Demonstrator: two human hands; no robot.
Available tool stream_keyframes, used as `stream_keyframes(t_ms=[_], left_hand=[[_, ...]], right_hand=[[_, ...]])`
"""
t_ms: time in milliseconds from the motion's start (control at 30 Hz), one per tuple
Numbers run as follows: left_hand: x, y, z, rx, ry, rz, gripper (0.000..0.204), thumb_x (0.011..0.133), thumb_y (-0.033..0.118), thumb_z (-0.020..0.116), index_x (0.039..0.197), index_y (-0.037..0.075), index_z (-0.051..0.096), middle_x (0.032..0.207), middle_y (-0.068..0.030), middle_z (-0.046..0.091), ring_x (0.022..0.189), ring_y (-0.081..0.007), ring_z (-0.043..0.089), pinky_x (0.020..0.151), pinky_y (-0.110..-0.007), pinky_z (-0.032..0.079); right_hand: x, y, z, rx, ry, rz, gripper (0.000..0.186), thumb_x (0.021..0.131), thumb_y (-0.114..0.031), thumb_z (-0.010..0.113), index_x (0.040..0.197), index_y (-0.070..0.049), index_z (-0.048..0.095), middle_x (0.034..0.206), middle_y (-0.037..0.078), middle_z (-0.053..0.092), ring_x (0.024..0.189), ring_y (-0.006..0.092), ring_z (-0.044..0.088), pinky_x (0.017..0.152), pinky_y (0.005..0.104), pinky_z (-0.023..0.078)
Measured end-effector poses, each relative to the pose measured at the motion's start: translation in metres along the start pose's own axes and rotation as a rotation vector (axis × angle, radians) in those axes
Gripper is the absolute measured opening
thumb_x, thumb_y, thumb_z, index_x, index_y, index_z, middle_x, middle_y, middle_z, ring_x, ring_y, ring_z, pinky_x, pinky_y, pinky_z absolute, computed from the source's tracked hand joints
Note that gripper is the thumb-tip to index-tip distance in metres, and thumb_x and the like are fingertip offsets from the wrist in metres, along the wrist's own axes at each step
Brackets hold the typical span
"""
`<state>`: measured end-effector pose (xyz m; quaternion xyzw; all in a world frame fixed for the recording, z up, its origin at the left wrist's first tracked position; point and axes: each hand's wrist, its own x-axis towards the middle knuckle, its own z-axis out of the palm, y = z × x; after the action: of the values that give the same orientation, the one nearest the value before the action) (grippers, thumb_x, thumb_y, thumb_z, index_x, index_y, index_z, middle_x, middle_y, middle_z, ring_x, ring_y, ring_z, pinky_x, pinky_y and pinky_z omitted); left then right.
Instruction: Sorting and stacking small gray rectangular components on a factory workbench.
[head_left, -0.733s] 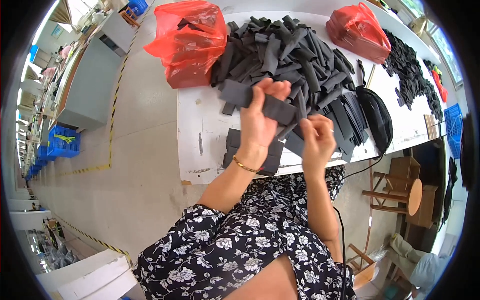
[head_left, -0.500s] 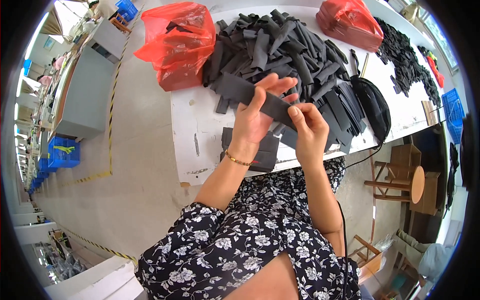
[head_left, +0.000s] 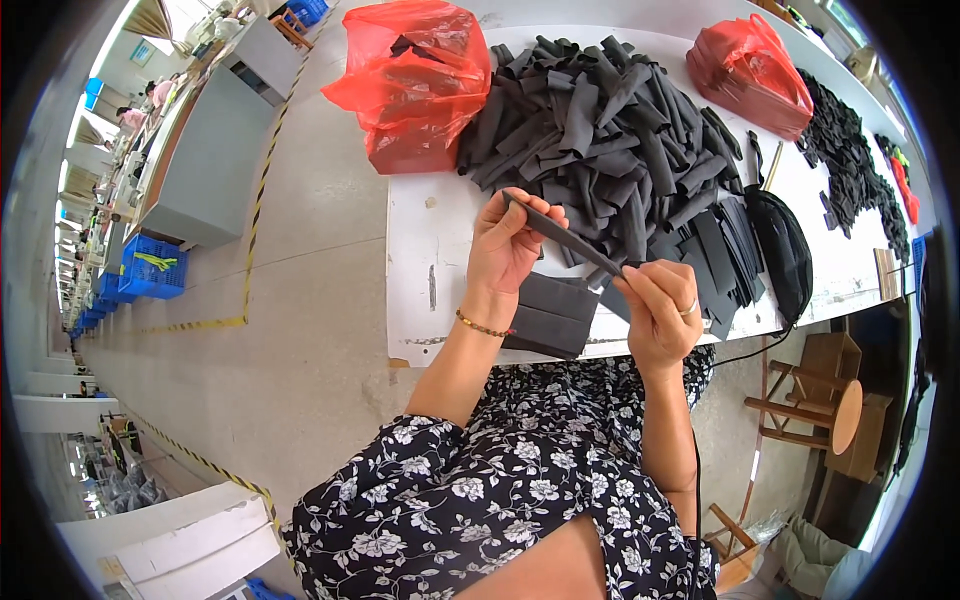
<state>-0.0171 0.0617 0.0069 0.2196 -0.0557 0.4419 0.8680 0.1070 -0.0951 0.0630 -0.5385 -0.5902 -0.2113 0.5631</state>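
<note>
A dark grey fabric strip is stretched between my hands above the white table, its narrow side turned up. My left hand, with a beaded bracelet at the wrist, pinches the far-left end between thumb and fingers. The near-right end is gripped by my right hand, which wears a ring. Beyond them rises a big heap of curled dark grey strips. Flat dark grey pieces lie beneath my hands near the table edge. To the right, flat strips lie fanned in a row.
A red plastic bag stands at the table's left end, another red bag at the back. A black mesh-like bag with a cord lies right of the strips. A wooden stool and blue crates are on the floor.
My left hand has turned from open-palmed under the strip to pinching its end. The strip now shows edge-on and taut. The whole view has shifted slightly.
</note>
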Motion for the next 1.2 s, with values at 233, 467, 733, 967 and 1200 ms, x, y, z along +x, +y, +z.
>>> stream_keyframes(t_ms=[233,467,733,967,1200], left_hand=[[0.002,0.007,0.008,0.145,-0.080,0.049,0.021,0.097,0.024,0.057,0.100,0.004,0.061,0.096,-0.0121,0.069,0.095,-0.0313,0.069,0.086,-0.044,0.058],[0.008,-0.002,0.034,0.132,0.105,-0.002,0.027,0.097,0.032,0.059,0.103,0.005,0.062,0.099,-0.0073,0.065,0.101,-0.0262,0.063,0.092,-0.046,0.052],[-0.017,-0.003,0.046,0.508,0.455,-0.212,0.025,0.092,0.026,0.068,0.090,0.001,0.062,0.081,-0.0070,0.067,0.068,-0.0165,0.067,0.061,-0.029,0.059],[-0.016,-0.004,0.031,0.643,0.380,-0.254,0.017,0.090,0.013,0.068,0.094,-0.003,0.067,0.082,-0.0078,0.068,0.068,-0.0169,0.067,0.064,-0.029,0.058],[-0.016,-0.018,0.037,0.624,0.276,-0.299,0.017,0.093,0.013,0.065,0.097,-0.002,0.068,0.080,-0.0059,0.068,0.071,-0.0117,0.064,0.066,-0.025,0.054]], right_hand=[[0.002,0.002,-0.001,-0.051,-0.002,-0.122,0.038,0.056,0.005,0.082,0.092,0.000,0.070,0.084,0.004,0.059,0.071,0.0229,0.058,0.057,0.0314,0.049],[-0.004,-0.008,0.000,-0.121,-0.123,-0.289,0.035,0.059,-0.002,0.083,0.091,-0.001,0.069,0.092,0.002,0.057,0.074,0.0211,0.057,0.060,0.0334,0.049],[-0.013,0.014,-0.008,-0.215,-0.299,-0.364,0.031,0.065,-0.009,0.079,0.095,-0.006,0.070,0.100,0.002,0.057,0.084,0.0191,0.056,0.072,0.0369,0.048],[-0.020,0.000,-0.009,0.077,-0.259,0.364,0.063,0.070,-0.025,0.082,0.124,-0.005,0.059,0.113,0.008,0.062,0.100,0.0264,0.060,0.087,0.0382,0.049],[-0.045,0.007,-0.005,0.590,-0.261,1.108,0.025,0.099,-0.011,0.056,0.115,0.008,0.059,0.089,0.010,0.070,0.077,0.0151,0.069,0.070,0.0241,0.053]])
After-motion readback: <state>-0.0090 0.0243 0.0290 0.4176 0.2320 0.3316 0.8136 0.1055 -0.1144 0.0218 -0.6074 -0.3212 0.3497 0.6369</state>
